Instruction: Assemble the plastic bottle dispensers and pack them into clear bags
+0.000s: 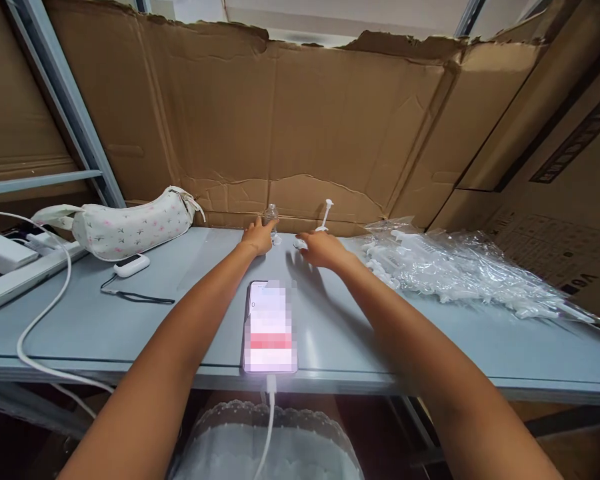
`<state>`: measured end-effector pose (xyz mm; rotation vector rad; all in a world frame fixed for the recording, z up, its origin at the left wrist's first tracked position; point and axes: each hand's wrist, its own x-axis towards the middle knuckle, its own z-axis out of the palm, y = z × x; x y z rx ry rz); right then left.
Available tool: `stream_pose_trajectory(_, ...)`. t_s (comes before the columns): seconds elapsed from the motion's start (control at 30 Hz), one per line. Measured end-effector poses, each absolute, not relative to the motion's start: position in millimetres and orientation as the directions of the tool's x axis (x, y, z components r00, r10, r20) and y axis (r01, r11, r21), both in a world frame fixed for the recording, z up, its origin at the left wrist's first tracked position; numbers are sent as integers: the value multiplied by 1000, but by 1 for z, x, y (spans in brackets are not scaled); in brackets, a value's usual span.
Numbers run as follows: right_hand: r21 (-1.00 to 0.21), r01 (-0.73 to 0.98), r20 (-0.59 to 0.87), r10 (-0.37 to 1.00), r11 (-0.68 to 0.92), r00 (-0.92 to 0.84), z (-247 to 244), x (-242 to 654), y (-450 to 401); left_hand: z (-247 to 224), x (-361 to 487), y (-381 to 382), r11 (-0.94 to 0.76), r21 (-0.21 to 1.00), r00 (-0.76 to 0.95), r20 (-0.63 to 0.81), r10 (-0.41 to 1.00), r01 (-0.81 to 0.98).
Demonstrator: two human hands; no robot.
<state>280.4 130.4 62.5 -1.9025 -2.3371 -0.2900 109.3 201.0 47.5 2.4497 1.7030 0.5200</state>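
Near the back of the grey table, a small clear bottle (pixel 271 214) stands against my left hand (pixel 259 236), whose fingers are partly spread beside it. A small whitish piece (pixel 277 239) lies by those fingertips. To the right, my right hand (pixel 323 248) reaches over the table with its fingers around a small white piece (pixel 300 244); its grip is too small to make out. Just behind that hand, a white pump-like part with a thin stem (pixel 327 215) stands upright.
A lit phone (pixel 270 327) with a cable lies at the table's front (pixel 210 333). Clear plastic bags of white parts (pixel 445 267) are at right. At left are a floral pouch (pixel 135 227), a white device (pixel 131 265) and a power strip (pixel 30 277). Cardboard (pixel 325 120) walls the back.
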Motion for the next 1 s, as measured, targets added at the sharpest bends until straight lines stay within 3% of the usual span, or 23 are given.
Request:
stream_pose_trajectory(0.17,160,940,184,927,300,-327,53,254,137,56,115,221,-334,154,310,161,937,930)
stream_pose_trajectory(0.43,194,936,175,929,293,-327,45,237,163,51,117,244,-429,201,366,285,886,881)
stream_pose_trajectory(0.6,157,962,186,950,222,-250,45,235,169,50,111,236,-480,271,358,395,846,835)
stream_pose_trajectory(0.83,30,970,182,953,241,-243,44,250,161,52,90,205,-540,308,420,379,825,783)
stream_pose_trajectory(1.0,-88,973,285,942,212,-180,37,255,152,60,74,160,-589,311,469,382,796,746)
